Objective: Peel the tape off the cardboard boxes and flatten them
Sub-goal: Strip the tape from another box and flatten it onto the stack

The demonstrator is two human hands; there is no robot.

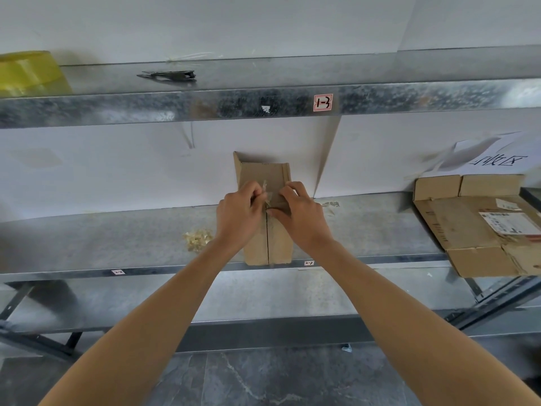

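Observation:
A small brown cardboard box [268, 244] lies on the middle metal shelf [117, 238], its centre seam facing me and its far flaps standing up against the white wall. My left hand [238, 212] pinches a strip of clear tape [267, 190] lifted off the seam. My right hand [301, 213] rests on the box's right half, its fingers curled over the cardboard beside the seam. Both hands hide the middle of the box.
A stack of flattened cardboard boxes [474, 227] with shipping labels lies at the shelf's right end. A crumpled wad of tape [197, 238] sits left of the box. The upper shelf carries a yellow tape roll [29, 73] and a black tool [168, 75].

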